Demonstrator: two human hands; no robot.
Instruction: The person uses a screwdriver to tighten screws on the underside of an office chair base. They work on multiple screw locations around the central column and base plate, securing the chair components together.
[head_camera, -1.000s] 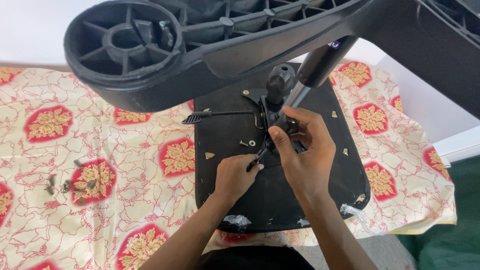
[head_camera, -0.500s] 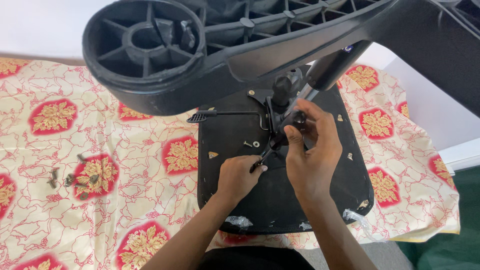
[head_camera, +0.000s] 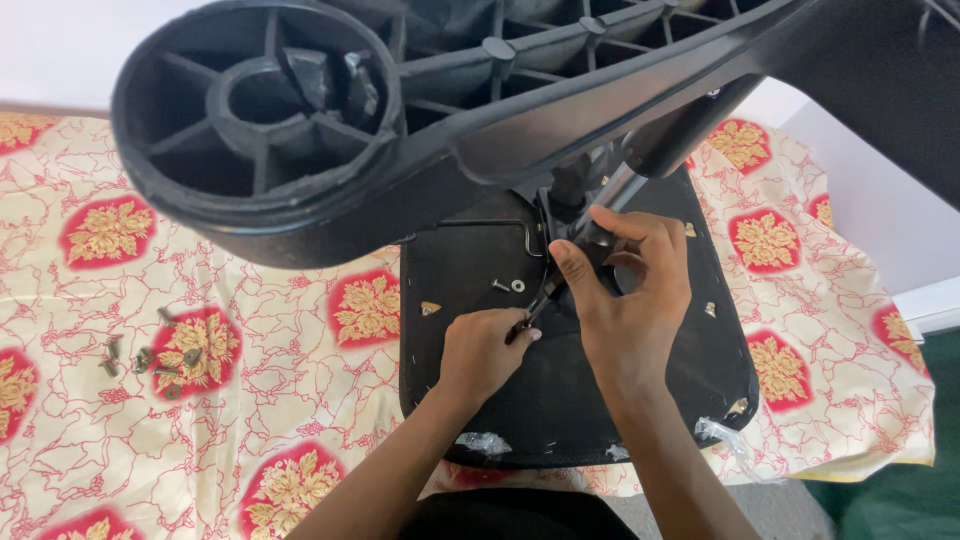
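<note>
An upturned black chair seat (head_camera: 470, 420) lies on a patterned cloth. My left hand (head_camera: 480, 352) is closed around the end of a thin black tool (head_camera: 536, 308) that slants up toward the metal mechanism (head_camera: 560, 215) under the seat. My right hand (head_camera: 632, 290) grips that mechanism just right of the tool, thumb and fingers curled around a dark part. A black chair base arm with its round caster socket (head_camera: 260, 130) hangs close to the camera and hides the upper part of the mechanism. A loose screw and washer (head_camera: 508, 286) rest on the seat.
The cream cloth with red and gold medallions (head_camera: 200, 440) covers the surface. Several loose screws and bolts (head_camera: 150, 355) lie on it at the left. A white wall or panel (head_camera: 870, 200) stands at the right, with green floor (head_camera: 890, 510) at the lower right.
The view has shifted, so the chair base now looms larger and further right. My right hand has shifted slightly on the mechanism. My left hand stays on the tool.
</note>
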